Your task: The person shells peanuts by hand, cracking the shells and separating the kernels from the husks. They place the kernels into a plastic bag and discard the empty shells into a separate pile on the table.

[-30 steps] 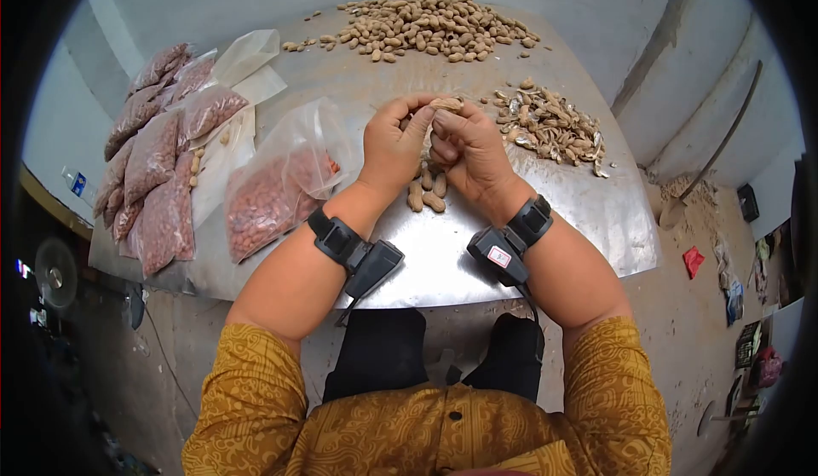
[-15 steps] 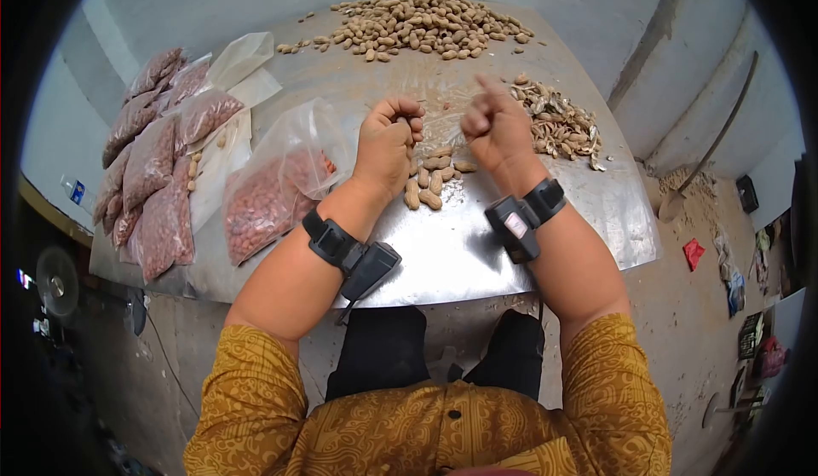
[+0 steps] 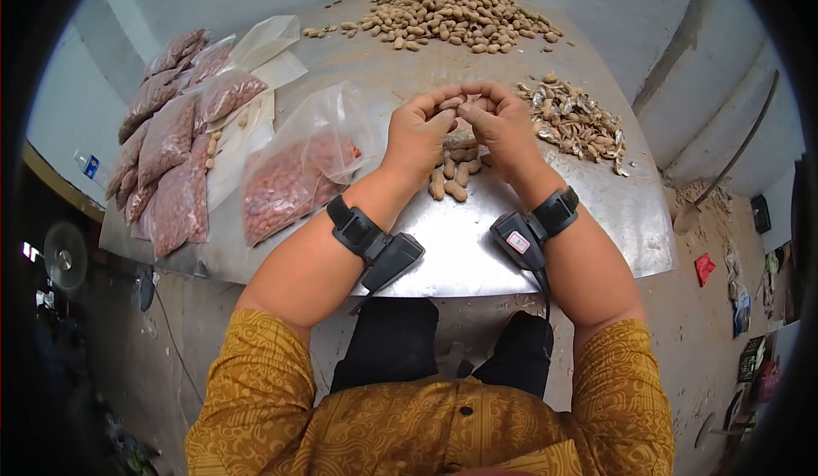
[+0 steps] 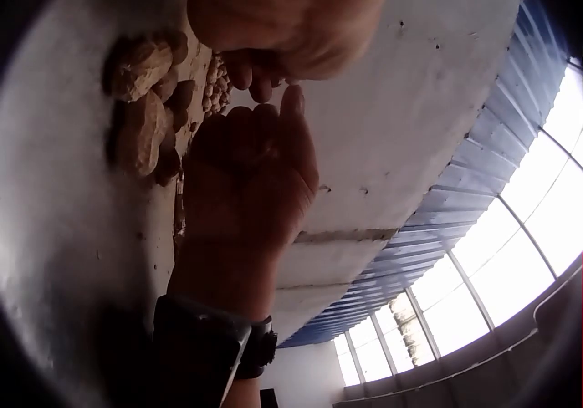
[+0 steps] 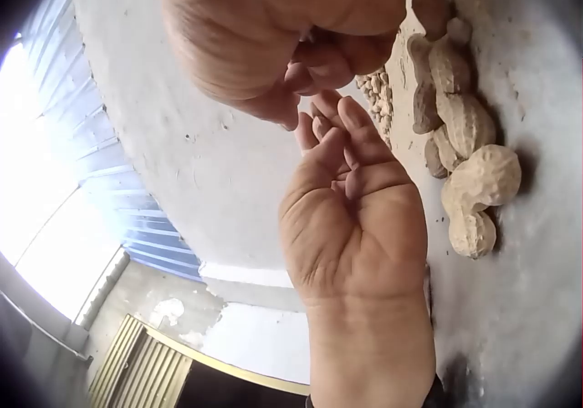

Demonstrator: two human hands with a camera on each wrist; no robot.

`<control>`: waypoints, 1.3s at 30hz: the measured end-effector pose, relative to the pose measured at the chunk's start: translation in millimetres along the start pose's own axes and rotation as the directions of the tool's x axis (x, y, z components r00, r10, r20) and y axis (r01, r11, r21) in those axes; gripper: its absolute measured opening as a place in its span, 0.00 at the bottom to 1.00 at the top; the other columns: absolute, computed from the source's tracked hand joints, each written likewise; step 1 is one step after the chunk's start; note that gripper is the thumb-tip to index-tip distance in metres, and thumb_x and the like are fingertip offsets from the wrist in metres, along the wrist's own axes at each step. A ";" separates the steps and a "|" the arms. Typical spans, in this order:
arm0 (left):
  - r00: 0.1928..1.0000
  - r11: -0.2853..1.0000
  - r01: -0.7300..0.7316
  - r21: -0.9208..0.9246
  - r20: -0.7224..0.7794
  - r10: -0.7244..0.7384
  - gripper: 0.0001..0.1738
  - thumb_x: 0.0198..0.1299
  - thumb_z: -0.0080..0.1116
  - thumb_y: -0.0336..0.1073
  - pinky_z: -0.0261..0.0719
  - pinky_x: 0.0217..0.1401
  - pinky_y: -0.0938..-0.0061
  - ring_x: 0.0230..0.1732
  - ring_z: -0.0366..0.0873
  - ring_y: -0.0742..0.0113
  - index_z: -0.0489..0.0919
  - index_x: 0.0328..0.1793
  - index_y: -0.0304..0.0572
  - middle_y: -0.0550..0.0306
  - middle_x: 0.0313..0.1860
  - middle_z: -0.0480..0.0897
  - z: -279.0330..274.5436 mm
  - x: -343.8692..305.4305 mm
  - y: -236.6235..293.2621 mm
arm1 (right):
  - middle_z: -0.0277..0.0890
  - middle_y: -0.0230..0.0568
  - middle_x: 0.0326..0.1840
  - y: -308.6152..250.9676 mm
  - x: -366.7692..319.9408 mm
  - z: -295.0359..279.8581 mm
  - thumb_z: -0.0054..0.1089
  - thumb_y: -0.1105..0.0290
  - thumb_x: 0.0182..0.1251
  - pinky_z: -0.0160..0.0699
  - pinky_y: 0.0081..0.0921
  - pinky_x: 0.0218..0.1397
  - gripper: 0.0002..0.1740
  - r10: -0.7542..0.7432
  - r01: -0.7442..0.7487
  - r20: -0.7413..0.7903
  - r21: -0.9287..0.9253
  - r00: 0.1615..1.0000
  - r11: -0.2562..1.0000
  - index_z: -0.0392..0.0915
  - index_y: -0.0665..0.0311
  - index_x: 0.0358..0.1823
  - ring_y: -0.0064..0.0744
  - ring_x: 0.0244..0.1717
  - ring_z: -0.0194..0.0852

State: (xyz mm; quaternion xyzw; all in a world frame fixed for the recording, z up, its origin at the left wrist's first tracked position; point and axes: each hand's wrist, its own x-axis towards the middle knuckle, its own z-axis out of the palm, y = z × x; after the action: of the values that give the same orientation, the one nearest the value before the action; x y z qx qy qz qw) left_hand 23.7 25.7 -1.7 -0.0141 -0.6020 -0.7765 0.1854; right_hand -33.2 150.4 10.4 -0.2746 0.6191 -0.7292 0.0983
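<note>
My left hand (image 3: 417,131) and right hand (image 3: 504,135) meet over the near middle of the table. A tan peanut (image 3: 450,103) is pinched between their curled fingers and thumbs at the fingertips. From the right wrist view, the fingers of the left hand (image 5: 355,217) bend inward toward the right hand (image 5: 282,35) above it; the fingers partly hide the peanut. In the left wrist view the right hand (image 4: 246,171) is in shadow. Just below both hands lies a small group of unshelled peanuts (image 3: 456,190) on the metal table (image 3: 426,254).
A large heap of unshelled peanuts (image 3: 460,16) lies at the back. Broken shells (image 3: 579,122) are piled on the right. On the left stand an open plastic bag of reddish kernels (image 3: 290,190) and several filled bags (image 3: 166,148). A shovel (image 3: 733,161) leans against the right wall.
The hands were together on a peanut, then the right hand swung out toward the shells while the left stayed curled. Now they are together again, pinching a peanut.
</note>
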 end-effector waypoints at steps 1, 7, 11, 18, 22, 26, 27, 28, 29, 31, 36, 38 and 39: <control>1.000 1.000 -0.019 0.020 0.006 0.019 0.18 0.59 0.51 0.24 0.75 0.48 0.83 0.44 0.75 0.75 0.74 0.57 0.34 0.54 0.47 0.78 0.1 -0.2 -0.3 | 0.67 0.23 0.21 -0.3 0.1 0.4 0.61 0.74 0.55 0.59 0.11 0.24 0.13 -0.007 0.007 -0.010 -0.007 1.000 1.000 0.76 0.69 0.42 0.11 0.22 0.60; 0.995 0.986 -0.098 0.132 0.018 0.097 0.19 0.60 0.51 0.26 0.73 0.49 0.83 0.45 0.74 0.75 0.73 0.59 0.35 0.56 0.47 0.78 -1.4 -1.8 -0.1 | 0.70 0.25 0.24 -1.5 -0.4 0.8 0.60 0.73 0.57 0.60 0.11 0.25 0.11 -0.016 0.016 -0.017 -0.017 1.000 1.000 0.77 0.68 0.41 0.11 0.24 0.62; 0.983 0.951 -0.181 0.250 0.035 0.178 0.18 0.60 0.52 0.28 0.72 0.50 0.82 0.45 0.74 0.74 0.75 0.57 0.35 0.58 0.46 0.78 -2.5 -1.7 -0.3 | 0.70 0.24 0.25 -0.5 -0.1 2.3 0.60 0.71 0.60 0.54 0.09 0.20 0.11 0.001 -0.001 -0.020 0.008 1.000 1.000 0.76 0.67 0.43 0.10 0.19 0.57; 0.987 0.960 -0.159 0.231 0.032 0.156 0.16 0.60 0.56 0.31 0.72 0.49 0.82 0.43 0.75 0.75 0.77 0.54 0.35 0.58 0.44 0.80 -3.6 -2.2 3.3 | 0.72 0.26 0.26 0.4 1.4 -2.9 0.58 0.71 0.61 0.60 0.11 0.24 0.09 -0.073 0.073 -0.012 0.060 0.997 0.996 0.77 0.68 0.40 0.10 0.24 0.61; 0.992 0.973 -0.127 0.194 0.017 0.126 0.15 0.59 0.57 0.32 0.74 0.45 0.83 0.41 0.76 0.75 0.78 0.52 0.33 0.58 0.41 0.81 -2.1 -2.8 2.7 | 0.72 0.26 0.26 -0.2 0.1 -1.9 0.58 0.71 0.61 0.59 0.11 0.24 0.09 -0.068 0.067 0.011 0.082 0.998 0.994 0.76 0.68 0.40 0.10 0.24 0.61; 0.992 0.971 -0.124 0.205 0.005 0.126 0.14 0.57 0.58 0.31 0.75 0.39 0.82 0.36 0.77 0.75 0.79 0.47 0.30 0.56 0.37 0.82 -2.5 -2.6 2.8 | 0.73 0.27 0.26 1.9 -0.1 -0.5 0.56 0.70 0.62 0.61 0.11 0.25 0.09 -0.039 0.038 0.023 0.022 0.999 0.999 0.75 0.68 0.40 0.11 0.25 0.63; 0.992 0.973 -0.122 0.197 -0.002 0.125 0.14 0.55 0.59 0.31 0.75 0.38 0.82 0.35 0.77 0.75 0.80 0.46 0.30 0.55 0.36 0.82 -3.2 -1.9 1.9 | 0.73 0.28 0.26 3.1 0.2 0.1 0.55 0.70 0.63 0.62 0.12 0.26 0.09 -0.067 0.067 0.014 -0.025 0.998 0.997 0.75 0.69 0.39 0.12 0.25 0.63; 0.994 0.971 -0.106 0.215 0.003 0.108 0.14 0.56 0.59 0.31 0.75 0.37 0.82 0.34 0.76 0.76 0.80 0.46 0.30 0.56 0.36 0.82 -4.1 -1.2 2.2 | 0.73 0.29 0.26 5.0 0.4 0.7 0.54 0.70 0.63 0.63 0.13 0.26 0.09 -0.094 0.095 0.007 -0.072 0.996 0.993 0.74 0.69 0.39 0.14 0.25 0.64; 0.996 0.968 -0.089 0.234 0.007 0.089 0.14 0.56 0.59 0.31 0.74 0.36 0.83 0.33 0.76 0.76 0.79 0.46 0.30 0.57 0.36 0.81 -5.2 -0.8 2.7 | 0.73 0.30 0.26 6.9 0.5 1.5 0.53 0.70 0.63 0.65 0.14 0.27 0.09 -0.122 0.121 0.001 -0.119 0.993 0.986 0.74 0.69 0.38 0.15 0.26 0.65; 0.997 0.963 -0.076 0.259 0.006 0.077 0.13 0.56 0.60 0.31 0.73 0.34 0.84 0.32 0.75 0.77 0.79 0.45 0.30 0.58 0.35 0.80 -5.8 -1.3 3.0 | 0.73 0.32 0.26 10.6 1.2 2.8 0.52 0.69 0.63 0.66 0.16 0.28 0.09 -0.152 0.148 -0.008 -0.184 0.988 0.972 0.73 0.70 0.37 0.17 0.26 0.66; 0.994 0.943 -0.104 0.317 -0.010 0.113 0.11 0.54 0.61 0.31 0.70 0.28 0.85 0.29 0.73 0.79 0.78 0.40 0.30 0.59 0.31 0.80 -3.9 -0.8 0.4 | 0.72 0.34 0.27 14.4 0.0 4.2 0.51 0.69 0.62 0.68 0.19 0.29 0.10 -0.148 0.136 -0.038 -0.219 0.988 0.966 0.72 0.71 0.36 0.19 0.25 0.67; 0.994 0.955 -0.098 0.281 -0.017 0.107 0.09 0.55 0.59 0.31 0.70 0.27 0.86 0.27 0.72 0.79 0.78 0.40 0.31 0.60 0.30 0.79 -2.4 0.8 -0.4 | 0.72 0.33 0.27 13.2 -2.6 7.1 0.51 0.70 0.63 0.68 0.19 0.28 0.09 -0.129 0.113 -0.065 -0.209 0.990 0.971 0.72 0.70 0.36 0.19 0.25 0.66; 0.994 0.960 -0.094 0.262 -0.021 0.104 0.09 0.56 0.59 0.30 0.69 0.27 0.86 0.27 0.72 0.80 0.78 0.39 0.32 0.61 0.29 0.78 -1.2 1.0 -0.1 | 0.72 0.33 0.27 13.2 -3.7 8.8 0.50 0.70 0.63 0.67 0.18 0.28 0.08 -0.115 0.103 -0.074 -0.145 0.991 0.984 0.72 0.69 0.36 0.18 0.25 0.66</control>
State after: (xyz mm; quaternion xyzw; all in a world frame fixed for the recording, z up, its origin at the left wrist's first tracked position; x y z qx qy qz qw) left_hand 23.0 24.3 -1.9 -0.0064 -0.6943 -0.6804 0.2345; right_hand -28.1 141.8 -2.5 -0.2840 0.6565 -0.6987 0.0131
